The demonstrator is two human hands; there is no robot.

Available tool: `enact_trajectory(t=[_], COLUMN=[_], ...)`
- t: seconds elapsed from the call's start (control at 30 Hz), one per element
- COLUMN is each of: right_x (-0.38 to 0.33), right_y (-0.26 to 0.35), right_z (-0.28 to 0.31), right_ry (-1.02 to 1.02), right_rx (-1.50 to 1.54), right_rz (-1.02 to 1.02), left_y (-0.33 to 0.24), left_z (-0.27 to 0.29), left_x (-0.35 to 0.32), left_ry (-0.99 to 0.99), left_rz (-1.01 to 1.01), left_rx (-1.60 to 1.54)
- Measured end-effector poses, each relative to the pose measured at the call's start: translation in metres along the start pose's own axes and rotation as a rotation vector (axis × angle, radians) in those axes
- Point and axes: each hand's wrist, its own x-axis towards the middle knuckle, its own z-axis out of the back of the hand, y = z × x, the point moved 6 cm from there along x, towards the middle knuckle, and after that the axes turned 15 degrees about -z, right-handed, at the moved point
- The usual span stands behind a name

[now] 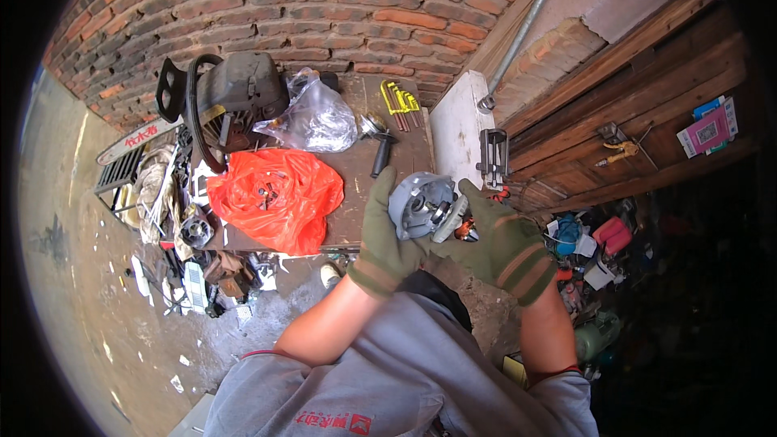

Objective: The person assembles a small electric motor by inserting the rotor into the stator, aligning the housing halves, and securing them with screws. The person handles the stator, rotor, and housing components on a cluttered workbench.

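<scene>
A chainsaw [218,97] sits at the back of the wooden bench [356,174] against the brick wall [324,8]. Beside it lies a clear plastic bag [316,117], with an orange bag [275,198] in front. Yellow hex keys [399,101] lie near the wall.

Hands: left hand [382,236] and right hand [503,244] are wearing olive-green knit gloves with lighter striped cuffs.
Sleeves: grey sweatshirt sleeves are sitting pushed up, red-edged.

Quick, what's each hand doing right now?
Left hand: closed on the round grey metal part, gripping its left side.
Right hand: closed on the same part's right side.
</scene>
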Motion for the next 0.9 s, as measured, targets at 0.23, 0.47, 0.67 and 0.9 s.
enact_trajectory(t=[0.23, 0.47, 0.67, 0.9], right_x=[-0.007, -0.009, 0.006, 0.050], right_y=[0.005, 0.002, -0.018, -0.020], right_z=[0.007, 0.004, -0.039, -0.123], right_ry=[-0.008, -0.004, -0.011, 0.154], right_rx=[0.316, 0.503, 0.788, 1.289], right_rz=[0.052, 0.087, 0.049, -0.270], left_y=[-0.004, -0.015, -0.037, -0.067], left_z=[-0.009, 0.012, 0.040, 0.094], left_x=[-0.006, 0.000, -0.007, -0.025], left_ry=[-0.084, -0.077, -0.230, -0.227], left_rz=[0.017, 0.000, -0.099, -0.292], left_rx=[-0.042, -0.108, -0.116, 0.101])
